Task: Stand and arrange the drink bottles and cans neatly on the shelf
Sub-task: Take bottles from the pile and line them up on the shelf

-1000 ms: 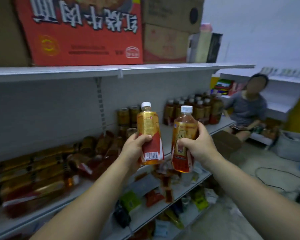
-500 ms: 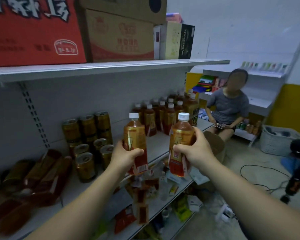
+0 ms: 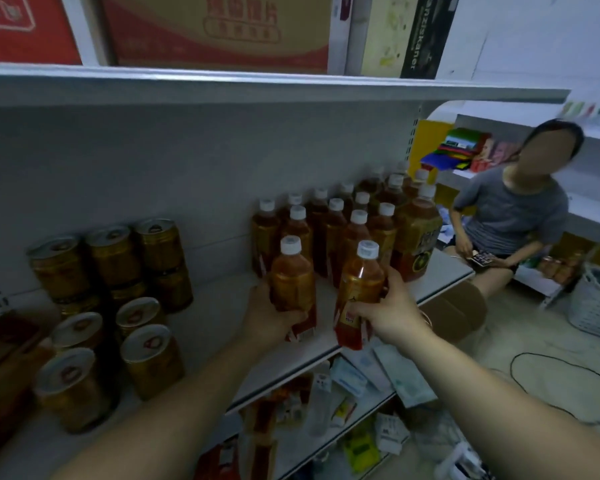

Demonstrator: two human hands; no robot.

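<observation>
My left hand (image 3: 269,315) grips an amber tea bottle (image 3: 293,278) with a white cap, upright, its base low over the white shelf (image 3: 222,306). My right hand (image 3: 390,311) holds a second tea bottle (image 3: 359,289) beside it at the shelf's front edge, tilted slightly. Just behind both stands a group of several upright tea bottles (image 3: 347,223), with one larger bottle (image 3: 418,233) at its right end. Several gold cans (image 3: 111,258) stand to the left, some stacked in two layers. At the far left, dark bottles (image 3: 4,355) lie on their sides.
Cardboard boxes (image 3: 215,29) fill the shelf above. The lower shelf (image 3: 357,386) holds scattered packets and bottles. A person in a grey shirt (image 3: 513,216) sits at the right beyond the shelf end, next to a white basket (image 3: 596,299). A black cable (image 3: 551,372) lies on the floor.
Both hands have moved forward and down with their bottles, from mid-air in front of the shelf to just before the standing bottle group. The view has swung right and closer.
</observation>
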